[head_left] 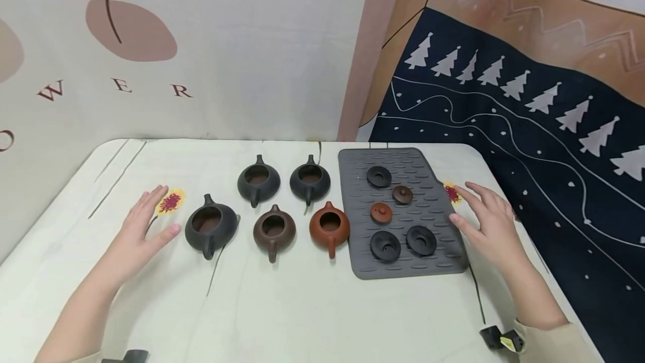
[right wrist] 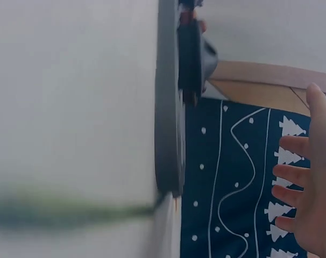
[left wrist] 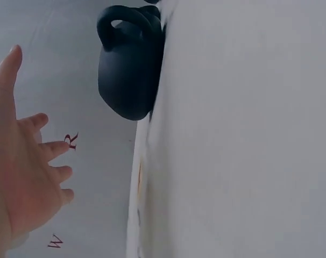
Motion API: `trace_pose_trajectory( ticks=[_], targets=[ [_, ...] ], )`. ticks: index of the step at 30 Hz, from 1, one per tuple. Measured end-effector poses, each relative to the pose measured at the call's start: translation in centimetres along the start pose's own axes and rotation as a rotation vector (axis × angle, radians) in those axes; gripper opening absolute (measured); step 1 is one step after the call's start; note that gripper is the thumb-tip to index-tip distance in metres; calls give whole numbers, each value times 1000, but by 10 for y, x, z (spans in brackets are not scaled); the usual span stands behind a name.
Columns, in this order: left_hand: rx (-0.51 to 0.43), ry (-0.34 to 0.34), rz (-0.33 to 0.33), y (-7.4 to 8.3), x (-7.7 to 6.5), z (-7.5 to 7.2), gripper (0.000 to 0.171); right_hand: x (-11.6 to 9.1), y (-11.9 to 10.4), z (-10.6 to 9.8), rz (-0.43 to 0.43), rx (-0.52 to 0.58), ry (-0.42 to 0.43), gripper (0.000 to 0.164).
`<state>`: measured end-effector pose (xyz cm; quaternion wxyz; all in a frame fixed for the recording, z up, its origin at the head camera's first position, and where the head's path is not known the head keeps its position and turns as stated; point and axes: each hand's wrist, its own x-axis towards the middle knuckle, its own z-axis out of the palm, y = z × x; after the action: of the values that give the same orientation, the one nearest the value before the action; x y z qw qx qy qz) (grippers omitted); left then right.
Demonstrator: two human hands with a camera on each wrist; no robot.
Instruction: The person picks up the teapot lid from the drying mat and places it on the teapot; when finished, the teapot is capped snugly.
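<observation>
Five teapots here, none lidded.
All five lids lie on the grey mat; left hand and right hand spread, empty.

The surface is viewed forward and down from the head; from each wrist it is seen low, close and tipped sideways, a dark teapot (left) and grey mat (right) being shared with the head view.

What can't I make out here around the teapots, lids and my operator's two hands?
- Orange teapot, head view: inside too dark to read.
- Dark object, left wrist view: cut off by the top edge.
- Left hand, left wrist view: partly cut off by the left edge.
- Nearest black lid, right wrist view: blocks most of what lies behind it.
- Green streak, right wrist view: blurred.
</observation>
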<state>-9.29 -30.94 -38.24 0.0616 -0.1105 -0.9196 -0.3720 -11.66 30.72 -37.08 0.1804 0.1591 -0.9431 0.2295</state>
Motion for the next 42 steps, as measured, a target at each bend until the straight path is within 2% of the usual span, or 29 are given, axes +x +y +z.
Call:
trace_pose_trajectory(
  ticks=[4, 7, 14, 20, 25, 28, 35, 42],
  targets=[
    [-90, -68, -86, -4, -2, 3, 81, -2, -6, 4, 24, 90, 4, 49],
    [-146, -92, -101, -9, -4, 7, 83, -5, -9, 8, 41, 149, -5, 45],
    [-234, -102, -33, -16, -7, 21, 84, -11, -11, 19, 64, 203, -36, 39],
    [-268, -103, 41, -22, -6, 31, 86, -14, -10, 29, 71, 205, -62, 37],
    [-309, -92, 73, -24, -5, 37, 87, -16, -7, 36, 79, 205, -77, 31],
    [-307, -87, 52, -25, -4, 39, 87, -18, -5, 40, 86, 219, -83, 29],
    [-241, -100, -55, -24, -5, 41, 89, -22, -3, 48, 92, 270, -111, 24],
    [-246, -99, -76, -24, -6, 42, 88, -25, -4, 54, 101, 298, -135, 20]
  ],
)
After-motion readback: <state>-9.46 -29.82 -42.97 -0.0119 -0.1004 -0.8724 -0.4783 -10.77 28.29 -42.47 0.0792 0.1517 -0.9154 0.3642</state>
